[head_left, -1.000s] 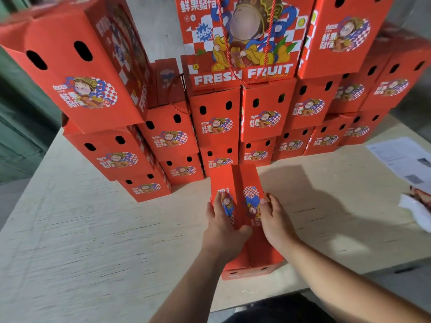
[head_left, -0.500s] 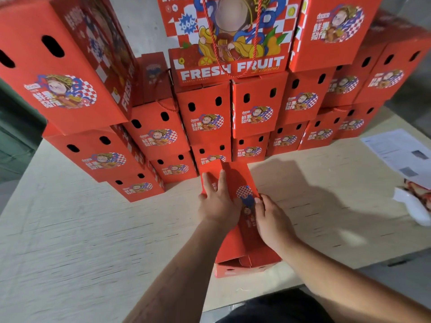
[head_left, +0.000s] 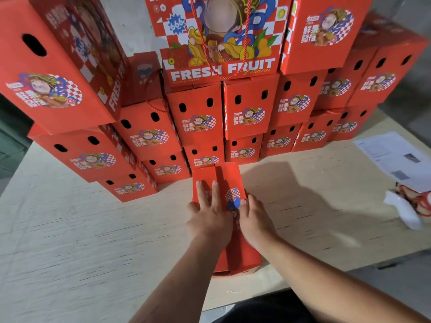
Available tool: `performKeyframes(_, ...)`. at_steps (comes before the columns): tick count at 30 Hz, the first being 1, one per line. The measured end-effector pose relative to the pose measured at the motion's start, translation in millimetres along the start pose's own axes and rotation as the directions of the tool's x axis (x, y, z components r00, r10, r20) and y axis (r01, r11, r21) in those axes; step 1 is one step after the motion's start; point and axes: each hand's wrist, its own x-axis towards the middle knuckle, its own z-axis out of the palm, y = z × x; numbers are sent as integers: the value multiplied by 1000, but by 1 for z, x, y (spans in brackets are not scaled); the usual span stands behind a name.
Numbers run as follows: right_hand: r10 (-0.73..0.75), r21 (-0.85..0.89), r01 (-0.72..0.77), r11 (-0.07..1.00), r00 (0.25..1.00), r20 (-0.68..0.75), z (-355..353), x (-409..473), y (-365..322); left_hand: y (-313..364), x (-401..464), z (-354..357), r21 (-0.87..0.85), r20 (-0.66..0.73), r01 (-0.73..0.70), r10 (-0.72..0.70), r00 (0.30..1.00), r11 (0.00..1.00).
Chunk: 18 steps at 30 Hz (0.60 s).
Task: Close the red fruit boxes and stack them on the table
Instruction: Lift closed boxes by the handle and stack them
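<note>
Two hands on one box point(head_left: 229, 180), which lies at the counter's point(head_left: 70, 241) near edge, its far end just short of the stack point(head_left: 200, 113). My left hand point(head_left: 210, 217) presses flat on the left flap, fingers straight and slightly apart. My right hand point(head_left: 255, 220) rests on the right flap, fingers bent over it. Stack: red boxes several tiers high along the far side. Papers point(head_left: 396, 157) lie at right.

One flattened red box point(head_left: 227, 180) under two hands, roughly eighteen stacked boxes point(head_left: 198, 113), one paper sheet point(head_left: 394, 157).
</note>
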Motion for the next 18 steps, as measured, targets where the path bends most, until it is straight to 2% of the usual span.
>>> performKeyframes(5,7,84,-10,996,1000,27,0,-1,6,-1,0,-2,-36,-55,-6,4,998,999)
performKeyframes(10,-90,74,81,994,987,130,-12,2,14,-6,-5,-7,-185,-163,10,-40,986,983)
performKeyframes(14,-121,5,123,992,968,218,-21,9,17,9,-5,-10,-177,-186,78,-112,976,981)
performKeyframes(18,-166,-10,173,985,959,229,-24,12,20,18,1,-6,-104,-220,145,-165,961,984)
